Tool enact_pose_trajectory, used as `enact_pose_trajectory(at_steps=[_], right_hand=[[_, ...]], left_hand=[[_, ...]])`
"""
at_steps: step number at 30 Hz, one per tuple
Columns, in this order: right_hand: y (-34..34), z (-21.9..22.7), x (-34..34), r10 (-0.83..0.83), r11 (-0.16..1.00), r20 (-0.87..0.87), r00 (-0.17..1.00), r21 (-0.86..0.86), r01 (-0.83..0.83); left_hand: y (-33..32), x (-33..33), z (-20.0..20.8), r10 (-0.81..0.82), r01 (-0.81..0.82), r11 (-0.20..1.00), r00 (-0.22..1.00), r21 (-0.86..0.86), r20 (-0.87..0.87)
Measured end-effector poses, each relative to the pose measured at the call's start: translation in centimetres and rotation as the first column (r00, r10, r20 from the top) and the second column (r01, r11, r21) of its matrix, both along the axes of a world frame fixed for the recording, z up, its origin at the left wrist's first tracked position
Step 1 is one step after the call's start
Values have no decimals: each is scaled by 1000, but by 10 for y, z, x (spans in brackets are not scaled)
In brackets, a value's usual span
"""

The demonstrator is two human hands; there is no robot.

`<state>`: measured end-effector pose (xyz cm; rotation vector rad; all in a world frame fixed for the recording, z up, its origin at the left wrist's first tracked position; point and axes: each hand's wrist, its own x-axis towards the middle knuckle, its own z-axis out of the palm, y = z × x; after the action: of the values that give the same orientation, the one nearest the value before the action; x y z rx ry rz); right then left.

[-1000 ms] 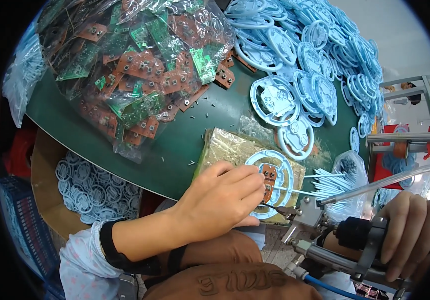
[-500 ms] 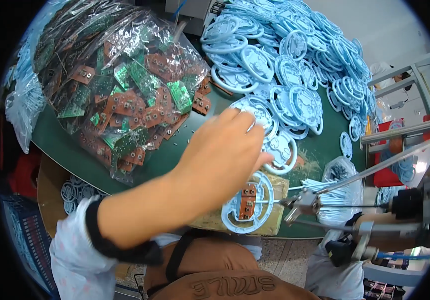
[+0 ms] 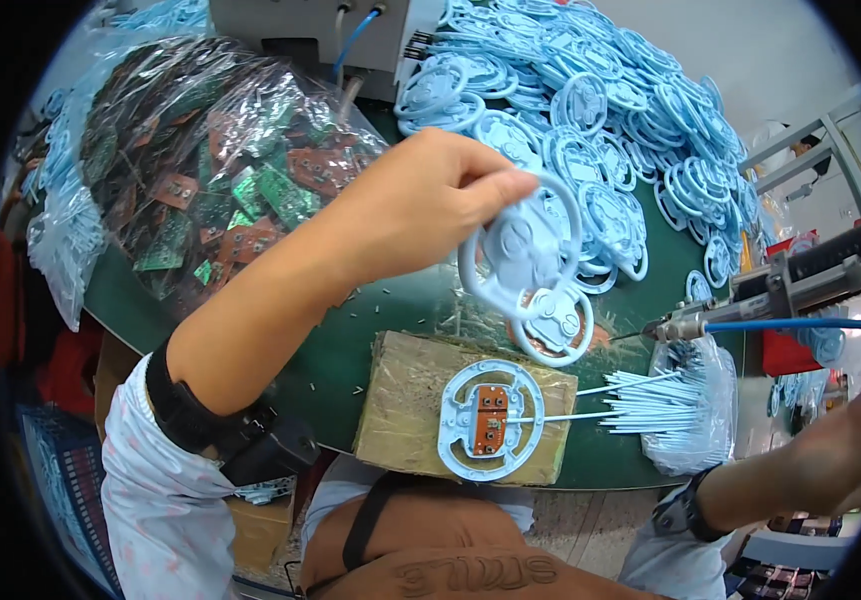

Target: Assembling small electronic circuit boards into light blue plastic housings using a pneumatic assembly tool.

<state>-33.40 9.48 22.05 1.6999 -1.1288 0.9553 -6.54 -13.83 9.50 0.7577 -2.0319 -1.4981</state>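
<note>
My left hand (image 3: 450,195) is closed on the rim of a light blue plastic toy steering wheel part (image 3: 520,250), raised over the table. Below it, another blue wheel part (image 3: 555,325) lies on the table. On a tape-covered block (image 3: 400,400) rests a blue wheel half (image 3: 450,448), inner side up. A brown circuit board (image 3: 490,420) sits inside it, and a thin blue stick (image 3: 570,416) runs out to the right. At the right edge, my right hand (image 3: 835,450) is apart from the power screwdriver (image 3: 780,295), fingers extended, partly cut off.
A clear bag of brown and green circuit boards (image 3: 240,190) lies at left. Blue wheel parts (image 3: 590,110) are heaped at the back. Bagged blue sticks (image 3: 665,405) lie right of the block. A grey machine (image 3: 300,35) stands behind; metal framing (image 3: 850,165) rises at right.
My left hand has lifted a wheel part from the pile and tilted it up. My right hand has let go of the screwdriver, which has swung up and away from the wheel half.
</note>
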Motion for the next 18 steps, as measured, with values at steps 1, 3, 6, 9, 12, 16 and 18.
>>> enact_pose_trajectory(at_steps=[1,3,6,9,12,16,18], right_hand=[[18,-15,17,-76,994,190,979,96,58],[-28,-32,90,217,816,127,968,521,-251],[-59,-60,105,238,542,-26,971,833,-110],[-48,-64,107,308,466,4,951,871,-155],[-33,-79,107,210,427,46,977,894,-134],[-20,-134,89,80,321,356,931,875,-362],[-12,-152,89,65,313,442,895,842,-439]], left_hand=[[3,-8,-3,-62,63,998,997,12,-52],[18,-9,13,-143,143,988,990,58,0],[27,2,9,-255,249,962,966,115,36],[48,-3,15,-285,271,941,958,201,44],[56,7,2,-117,113,990,992,78,44],[80,49,-11,-122,46,986,856,161,502],[112,54,-54,-36,66,991,972,-120,234]])
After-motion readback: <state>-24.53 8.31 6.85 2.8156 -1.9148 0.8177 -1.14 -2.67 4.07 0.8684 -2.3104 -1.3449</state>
